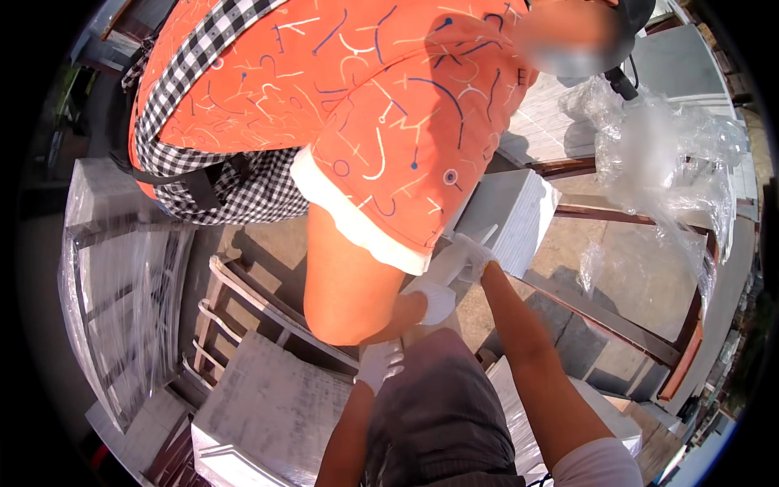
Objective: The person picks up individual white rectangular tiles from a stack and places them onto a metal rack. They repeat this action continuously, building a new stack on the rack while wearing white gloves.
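Note:
My right hand [473, 260], in a white glove, closes on a pale flat strip [443, 266] beside the near corner of a stack of grey slabs [510, 215]. Lower down, near my thigh, my left hand [376, 367], also white-gloved, has its fingers bent round; what they hold is hidden behind a co-worker's arm and my leg. Between my two hands is the co-worker's white-gloved hand [439, 303], next to the same strip. The co-worker [389, 105] leans across from the far side in an orange patterned shirt and checkered apron.
A plastic-wrapped stack [122, 284] stands at the left, next to a metal frame [276, 300]. A grey slab stack [272, 398] lies near left. Crumpled clear film [657, 154] hangs at the far right, above a brown metal rail [604, 316]. Another pale stack [584, 398] is near right.

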`<action>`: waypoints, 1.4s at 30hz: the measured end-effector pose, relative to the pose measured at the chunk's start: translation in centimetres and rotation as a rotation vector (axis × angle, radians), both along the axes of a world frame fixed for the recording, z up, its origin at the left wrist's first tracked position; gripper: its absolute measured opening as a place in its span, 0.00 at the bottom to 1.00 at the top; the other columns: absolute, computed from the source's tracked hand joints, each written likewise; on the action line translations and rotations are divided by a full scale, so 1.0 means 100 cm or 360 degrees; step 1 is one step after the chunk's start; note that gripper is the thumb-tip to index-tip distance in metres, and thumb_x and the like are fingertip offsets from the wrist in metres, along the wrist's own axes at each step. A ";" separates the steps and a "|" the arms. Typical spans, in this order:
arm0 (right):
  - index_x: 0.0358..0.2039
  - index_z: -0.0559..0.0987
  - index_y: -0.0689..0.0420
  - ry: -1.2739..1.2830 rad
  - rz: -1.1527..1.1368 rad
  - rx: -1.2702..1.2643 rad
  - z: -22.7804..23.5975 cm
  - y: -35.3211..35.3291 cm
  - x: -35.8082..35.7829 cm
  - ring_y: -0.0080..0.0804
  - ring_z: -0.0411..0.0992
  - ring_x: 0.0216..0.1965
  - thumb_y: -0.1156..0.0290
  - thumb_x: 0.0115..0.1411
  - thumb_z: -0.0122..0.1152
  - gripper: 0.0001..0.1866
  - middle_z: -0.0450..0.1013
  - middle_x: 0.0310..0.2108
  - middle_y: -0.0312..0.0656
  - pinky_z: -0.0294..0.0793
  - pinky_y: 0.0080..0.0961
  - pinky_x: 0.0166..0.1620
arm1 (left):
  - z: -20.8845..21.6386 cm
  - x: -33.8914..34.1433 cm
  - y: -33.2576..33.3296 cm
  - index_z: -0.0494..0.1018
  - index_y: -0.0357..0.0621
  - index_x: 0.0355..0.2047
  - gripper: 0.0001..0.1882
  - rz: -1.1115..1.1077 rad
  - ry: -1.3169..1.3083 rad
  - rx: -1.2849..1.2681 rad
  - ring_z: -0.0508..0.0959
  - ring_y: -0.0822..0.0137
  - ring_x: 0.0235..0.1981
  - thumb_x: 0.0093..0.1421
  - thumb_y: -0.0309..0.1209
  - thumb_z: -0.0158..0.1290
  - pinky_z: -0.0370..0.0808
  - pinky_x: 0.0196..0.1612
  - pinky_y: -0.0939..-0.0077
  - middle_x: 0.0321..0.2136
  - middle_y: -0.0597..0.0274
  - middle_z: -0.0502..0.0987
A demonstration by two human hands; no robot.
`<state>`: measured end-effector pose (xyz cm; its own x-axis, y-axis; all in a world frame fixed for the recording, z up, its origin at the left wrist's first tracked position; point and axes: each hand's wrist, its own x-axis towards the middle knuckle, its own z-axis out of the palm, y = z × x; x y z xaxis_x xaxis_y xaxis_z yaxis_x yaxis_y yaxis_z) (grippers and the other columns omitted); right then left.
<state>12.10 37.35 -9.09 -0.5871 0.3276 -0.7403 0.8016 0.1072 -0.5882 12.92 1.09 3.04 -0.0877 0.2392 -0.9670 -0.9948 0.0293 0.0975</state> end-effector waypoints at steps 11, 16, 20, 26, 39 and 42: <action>0.48 0.72 0.57 -0.0304 -0.1272 -0.0928 0.098 -0.115 0.048 0.37 0.77 0.37 0.69 0.57 0.61 0.17 0.74 0.42 0.42 0.79 0.31 0.38 | -0.086 0.038 -0.031 0.64 0.39 0.60 0.26 0.0816 -0.0069 0.0277 0.72 0.58 0.54 0.63 0.37 0.51 0.72 0.56 0.64 0.54 0.50 0.71; 0.53 0.70 0.57 -0.0019 -0.1375 -0.1539 0.166 -0.145 0.093 0.29 0.72 0.50 0.77 0.63 0.53 0.16 0.70 0.52 0.38 0.76 0.26 0.50 | 0.075 0.028 -0.031 0.61 0.33 0.61 0.31 0.0898 0.0346 0.0350 0.72 0.58 0.55 0.59 0.32 0.54 0.70 0.58 0.64 0.56 0.49 0.70; 0.51 0.71 0.58 -0.0111 -0.1376 -0.1614 0.235 -0.209 0.059 0.31 0.75 0.42 0.80 0.62 0.51 0.16 0.74 0.41 0.37 0.76 0.22 0.46 | 0.144 0.042 -0.096 0.60 0.29 0.60 0.32 0.1026 0.0676 0.0240 0.72 0.56 0.56 0.56 0.26 0.54 0.69 0.60 0.62 0.55 0.46 0.70; 0.43 0.77 0.61 0.0321 0.0597 -0.1368 0.240 -0.266 0.050 0.20 0.69 0.34 0.79 0.59 0.57 0.11 0.72 0.32 0.33 0.72 0.19 0.37 | 0.212 0.090 -0.183 0.61 0.34 0.60 0.34 0.1389 0.1151 -0.0200 0.72 0.61 0.54 0.51 0.22 0.57 0.70 0.58 0.64 0.53 0.55 0.72; 0.47 0.78 0.64 0.0248 0.1633 -0.1763 0.282 -0.584 0.016 0.32 0.76 0.47 0.79 0.62 0.50 0.14 0.78 0.45 0.45 0.74 0.24 0.50 | 0.259 0.228 -0.341 0.61 0.31 0.59 0.32 0.2617 0.1371 -0.0502 0.72 0.52 0.54 0.57 0.31 0.57 0.69 0.60 0.56 0.54 0.49 0.71; 0.49 0.78 0.63 0.0847 0.2048 -0.1672 0.272 -0.652 0.031 0.34 0.76 0.48 0.76 0.63 0.52 0.15 0.77 0.48 0.44 0.74 0.24 0.51 | 0.234 0.267 -0.386 0.61 0.31 0.60 0.32 0.2658 0.1338 -0.0664 0.72 0.52 0.55 0.59 0.34 0.57 0.69 0.60 0.57 0.55 0.49 0.70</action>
<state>15.21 -27.88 18.08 -0.2936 -0.9555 0.0300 0.2313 -0.1014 -0.9676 39.63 -37.50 26.45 -0.3562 -0.7733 -0.5246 0.2610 -0.6214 0.7388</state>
